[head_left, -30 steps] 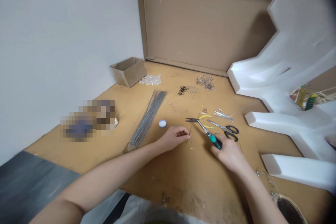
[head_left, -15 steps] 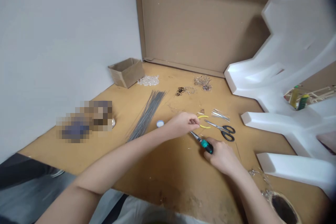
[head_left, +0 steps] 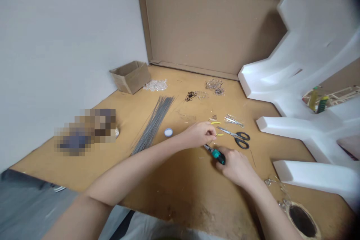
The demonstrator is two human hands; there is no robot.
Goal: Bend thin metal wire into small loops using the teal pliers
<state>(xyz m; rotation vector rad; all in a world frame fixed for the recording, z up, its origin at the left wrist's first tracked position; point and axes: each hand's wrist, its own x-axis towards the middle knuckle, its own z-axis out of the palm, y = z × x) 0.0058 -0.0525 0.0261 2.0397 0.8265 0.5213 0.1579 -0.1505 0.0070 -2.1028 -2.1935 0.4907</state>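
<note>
– what are you holding, and is it marked?
– my right hand (head_left: 234, 165) is wrapped around pliers (head_left: 216, 154), green-and-black in the grip; any lettering is too small to read; their tips vanish beside my left hand (head_left: 200, 135), whose fingers curl toward the thumb; whether those pinch anything, i can't tell.
– and around you?
– yellow handles (head_left: 216, 122) poke out behind my left hand; scissors (head_left: 236, 137) lie just right; grey wires (head_left: 153, 127) sit left; white foam (head_left: 323, 180) crowds my right forearm's side.
</note>
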